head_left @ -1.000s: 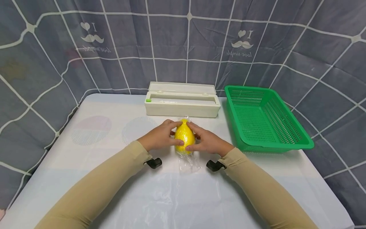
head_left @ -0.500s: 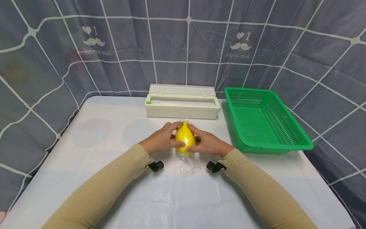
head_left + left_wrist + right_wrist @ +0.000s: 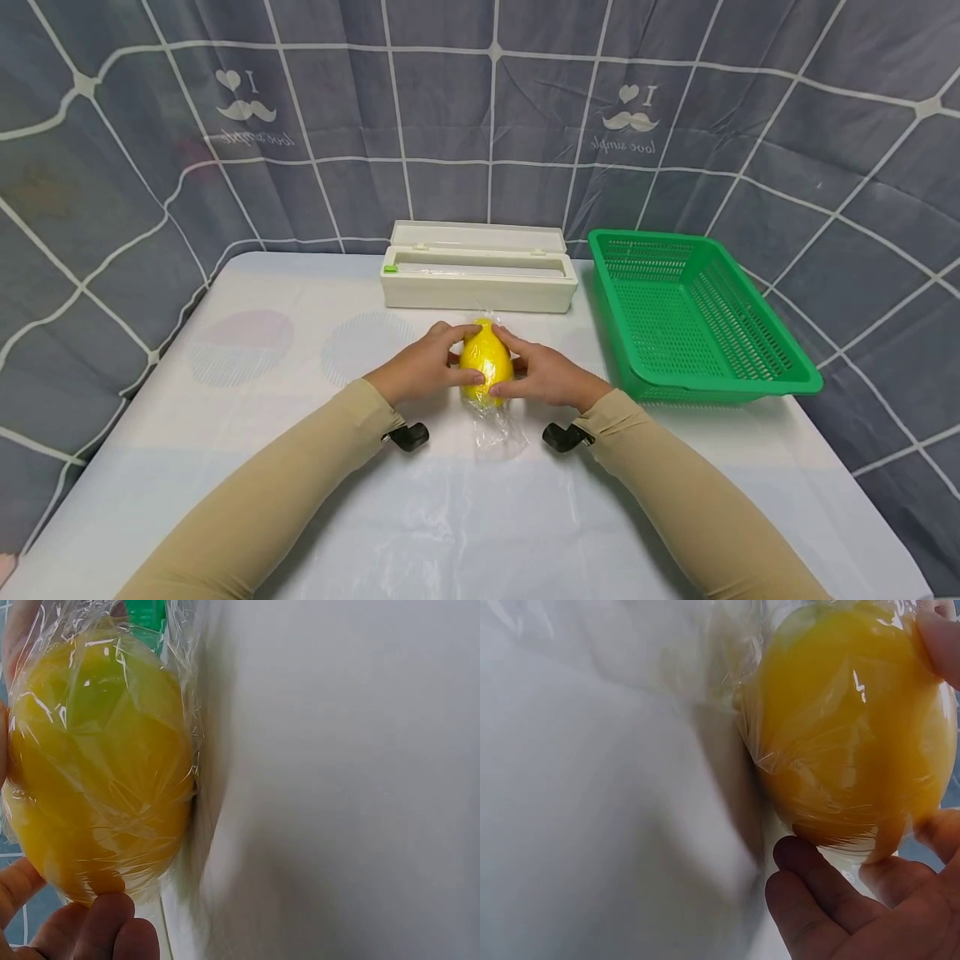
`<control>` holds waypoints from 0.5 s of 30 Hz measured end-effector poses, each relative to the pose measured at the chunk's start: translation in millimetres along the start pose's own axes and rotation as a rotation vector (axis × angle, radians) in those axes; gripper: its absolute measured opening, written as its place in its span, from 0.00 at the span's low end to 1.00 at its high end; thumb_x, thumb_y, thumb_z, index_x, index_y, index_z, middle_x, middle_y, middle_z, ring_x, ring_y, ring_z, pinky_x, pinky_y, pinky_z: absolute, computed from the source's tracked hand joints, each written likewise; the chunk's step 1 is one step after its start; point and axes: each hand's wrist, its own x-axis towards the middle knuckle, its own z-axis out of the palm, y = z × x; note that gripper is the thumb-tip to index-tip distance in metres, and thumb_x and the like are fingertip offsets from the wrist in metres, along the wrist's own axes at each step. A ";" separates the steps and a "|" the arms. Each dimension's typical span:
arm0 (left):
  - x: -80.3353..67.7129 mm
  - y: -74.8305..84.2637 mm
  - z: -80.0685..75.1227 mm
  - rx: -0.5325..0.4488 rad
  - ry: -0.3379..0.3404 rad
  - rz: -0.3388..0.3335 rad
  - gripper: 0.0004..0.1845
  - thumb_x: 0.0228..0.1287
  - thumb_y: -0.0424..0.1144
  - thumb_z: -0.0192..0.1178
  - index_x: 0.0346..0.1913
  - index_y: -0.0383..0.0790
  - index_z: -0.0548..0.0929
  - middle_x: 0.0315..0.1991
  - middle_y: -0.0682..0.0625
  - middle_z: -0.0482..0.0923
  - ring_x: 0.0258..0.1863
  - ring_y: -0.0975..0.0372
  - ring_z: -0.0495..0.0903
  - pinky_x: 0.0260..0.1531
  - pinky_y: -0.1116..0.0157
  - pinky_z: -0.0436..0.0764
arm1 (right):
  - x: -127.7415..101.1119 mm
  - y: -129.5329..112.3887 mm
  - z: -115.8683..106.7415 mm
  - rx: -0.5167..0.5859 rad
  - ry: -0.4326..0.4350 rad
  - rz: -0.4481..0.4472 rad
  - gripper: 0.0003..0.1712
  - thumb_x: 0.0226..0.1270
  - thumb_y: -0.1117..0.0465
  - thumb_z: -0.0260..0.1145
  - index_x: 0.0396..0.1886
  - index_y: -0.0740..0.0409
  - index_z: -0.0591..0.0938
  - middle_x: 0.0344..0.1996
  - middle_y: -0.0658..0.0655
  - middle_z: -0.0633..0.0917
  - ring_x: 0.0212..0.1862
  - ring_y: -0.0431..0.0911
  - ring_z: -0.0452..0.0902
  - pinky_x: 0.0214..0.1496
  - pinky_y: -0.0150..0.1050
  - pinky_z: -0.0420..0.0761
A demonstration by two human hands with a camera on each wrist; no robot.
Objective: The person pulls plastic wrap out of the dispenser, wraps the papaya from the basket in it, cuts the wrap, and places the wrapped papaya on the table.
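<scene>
Two hands hold a wrapped lemon at the middle of the desk.

The left hand [image 3: 420, 365] and right hand [image 3: 542, 373] curl their fingers round the yellow lemon [image 3: 485, 362] in clear film [image 3: 498, 429], forearms converging. White film dispenser [image 3: 478, 278] lies at 12 o'clock, green basket [image 3: 757, 379] at 2 o'clock.

Loose film tail [image 3: 498, 429] narrower, more gathered.
</scene>
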 end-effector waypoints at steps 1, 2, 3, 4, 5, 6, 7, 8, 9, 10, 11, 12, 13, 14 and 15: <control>0.0 -0.3 0.4 -0.004 0.001 -0.001 0.47 0.65 0.57 0.73 0.82 0.50 0.63 0.60 0.44 0.71 0.57 0.54 0.83 0.61 0.56 0.84 | -0.1 0.3 0.0 0.000 -0.001 0.002 0.60 0.67 0.46 0.77 0.88 0.39 0.48 0.79 0.60 0.69 0.69 0.56 0.80 0.70 0.49 0.81; -0.1 -0.5 0.8 -0.008 0.001 0.000 0.47 0.65 0.57 0.73 0.82 0.50 0.63 0.59 0.44 0.71 0.57 0.53 0.83 0.61 0.56 0.83 | 0.0 0.8 0.1 0.002 -0.001 0.006 0.60 0.67 0.46 0.77 0.88 0.39 0.48 0.79 0.60 0.69 0.68 0.56 0.80 0.70 0.49 0.81; -0.2 -0.5 1.2 -0.015 0.000 0.000 0.47 0.65 0.57 0.73 0.82 0.50 0.63 0.59 0.44 0.71 0.57 0.53 0.83 0.61 0.56 0.83 | -0.3 1.0 0.0 0.004 0.000 0.008 0.60 0.67 0.46 0.77 0.88 0.38 0.48 0.79 0.60 0.69 0.68 0.56 0.80 0.70 0.49 0.81; -0.1 -0.5 1.4 -0.020 -0.001 -0.001 0.47 0.65 0.57 0.73 0.82 0.50 0.63 0.59 0.44 0.70 0.57 0.53 0.83 0.61 0.56 0.83 | -0.5 1.3 -0.2 0.006 0.000 0.009 0.60 0.67 0.47 0.77 0.88 0.39 0.48 0.79 0.61 0.70 0.68 0.56 0.80 0.69 0.49 0.81; 0.1 -0.5 1.5 -0.025 -0.003 -0.001 0.47 0.65 0.58 0.73 0.82 0.50 0.63 0.59 0.44 0.70 0.57 0.53 0.83 0.61 0.56 0.83 | -0.7 1.7 -0.4 0.009 -0.001 0.007 0.60 0.67 0.47 0.77 0.88 0.39 0.48 0.78 0.61 0.70 0.67 0.55 0.81 0.69 0.49 0.82; -0.1 -0.5 1.5 -0.026 -0.005 0.000 0.47 0.66 0.58 0.72 0.83 0.50 0.63 0.59 0.44 0.70 0.57 0.53 0.83 0.61 0.56 0.83 | -0.7 2.3 -0.6 0.010 -0.001 0.009 0.60 0.68 0.46 0.77 0.88 0.39 0.48 0.78 0.61 0.71 0.67 0.55 0.81 0.69 0.49 0.82; -0.1 -0.1 1.3 -0.031 -0.010 -0.001 0.48 0.66 0.58 0.72 0.83 0.51 0.62 0.59 0.44 0.70 0.57 0.53 0.83 0.61 0.56 0.83 | -0.9 2.5 -1.0 0.012 -0.002 0.009 0.60 0.68 0.46 0.77 0.88 0.39 0.48 0.77 0.61 0.72 0.66 0.54 0.82 0.68 0.49 0.82; 0.0 0.1 1.0 -0.032 -0.014 -0.001 0.48 0.66 0.59 0.71 0.83 0.51 0.62 0.59 0.44 0.70 0.58 0.53 0.82 0.61 0.56 0.83 | -0.8 2.9 -1.3 0.013 -0.001 0.012 0.60 0.67 0.46 0.77 0.88 0.38 0.48 0.76 0.61 0.73 0.65 0.54 0.82 0.68 0.49 0.83; 0.2 0.4 0.5 -0.035 -0.019 -0.002 0.48 0.67 0.59 0.71 0.83 0.51 0.61 0.60 0.44 0.69 0.58 0.52 0.82 0.61 0.56 0.83 | -0.6 3.2 -1.7 0.014 -0.001 0.015 0.60 0.67 0.46 0.77 0.88 0.38 0.48 0.75 0.61 0.74 0.65 0.53 0.83 0.68 0.49 0.83; 0.4 0.7 -0.1 -0.033 -0.023 -0.002 0.48 0.67 0.60 0.70 0.84 0.52 0.61 0.61 0.44 0.69 0.59 0.52 0.81 0.61 0.55 0.82 | -0.6 3.5 -2.0 0.015 0.000 0.019 0.60 0.67 0.45 0.76 0.88 0.37 0.48 0.75 0.60 0.75 0.64 0.52 0.83 0.67 0.49 0.83; 0.6 1.1 -0.7 -0.030 -0.027 0.000 0.48 0.67 0.60 0.70 0.84 0.52 0.60 0.62 0.44 0.68 0.60 0.51 0.81 0.62 0.55 0.82 | -0.2 3.9 -2.3 0.013 0.001 0.024 0.60 0.67 0.45 0.76 0.87 0.36 0.48 0.74 0.60 0.76 0.64 0.52 0.83 0.67 0.49 0.83; 0.9 1.5 -1.4 -0.028 -0.032 0.001 0.48 0.68 0.60 0.70 0.84 0.53 0.59 0.64 0.44 0.68 0.62 0.51 0.80 0.62 0.54 0.82 | -0.1 4.1 -2.6 0.011 0.002 0.029 0.59 0.67 0.44 0.76 0.87 0.35 0.48 0.73 0.60 0.76 0.64 0.51 0.83 0.67 0.49 0.83; 1.2 2.0 -1.9 -0.030 -0.037 0.003 0.48 0.68 0.60 0.69 0.84 0.54 0.59 0.66 0.44 0.67 0.63 0.51 0.79 0.63 0.54 0.82 | -0.3 4.0 -3.0 0.012 0.001 0.033 0.59 0.68 0.44 0.75 0.87 0.35 0.47 0.73 0.60 0.77 0.64 0.52 0.83 0.68 0.49 0.83; 1.6 1.9 -2.0 -0.031 -0.042 0.008 0.48 0.68 0.60 0.69 0.85 0.54 0.58 0.68 0.44 0.66 0.64 0.50 0.79 0.64 0.53 0.82 | -0.5 4.3 -3.4 0.012 0.000 0.039 0.59 0.68 0.44 0.75 0.87 0.35 0.47 0.73 0.60 0.76 0.64 0.52 0.82 0.68 0.50 0.82; 2.2 2.0 -2.1 -0.040 -0.047 0.012 0.48 0.68 0.60 0.69 0.85 0.54 0.58 0.70 0.44 0.65 0.65 0.50 0.78 0.65 0.52 0.81 | -0.9 4.4 -3.8 0.011 -0.003 0.042 0.59 0.68 0.44 0.74 0.88 0.35 0.47 0.74 0.60 0.76 0.65 0.52 0.82 0.69 0.50 0.82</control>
